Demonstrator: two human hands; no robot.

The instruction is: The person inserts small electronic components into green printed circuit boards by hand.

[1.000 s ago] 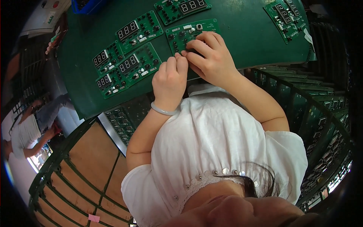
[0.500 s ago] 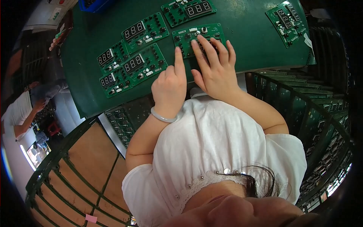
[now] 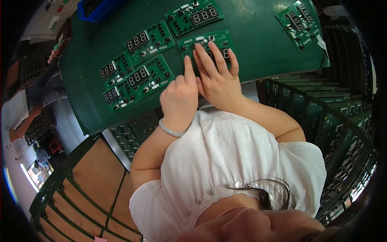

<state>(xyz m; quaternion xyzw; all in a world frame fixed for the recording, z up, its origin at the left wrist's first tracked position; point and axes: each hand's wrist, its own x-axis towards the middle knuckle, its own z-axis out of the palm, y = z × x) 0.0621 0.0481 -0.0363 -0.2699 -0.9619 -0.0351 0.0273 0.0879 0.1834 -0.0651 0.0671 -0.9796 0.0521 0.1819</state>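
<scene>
A green circuit board (image 3: 223,38) with a digit display and small parts lies on the table under both my hands. My left hand (image 3: 180,94) has its index finger stretched out to the board's left edge, while its other fingers are curled. No object shows in it. Fingers spread, my right hand (image 3: 221,85) reaches across the board and covers part of the display. One digit shows beside its outer finger. Its thumb is close to my left hand, partly hidden. To the left lie several similar boards (image 3: 155,74), side by side. Another board (image 3: 193,18) sits just behind.
At the right end of the green table (image 3: 258,44) is one more board (image 3: 298,26), near a white scrap (image 3: 321,42). A blue bin (image 3: 94,14) with dark parts stands at the far left. Racks of boards (image 3: 334,117) flank my right side. A person (image 3: 18,113) is at far left.
My right hand has shifted left over the board, closer to my left hand, and its fingers cover less of the display's right end. My left index finger stays at the board's left edge.
</scene>
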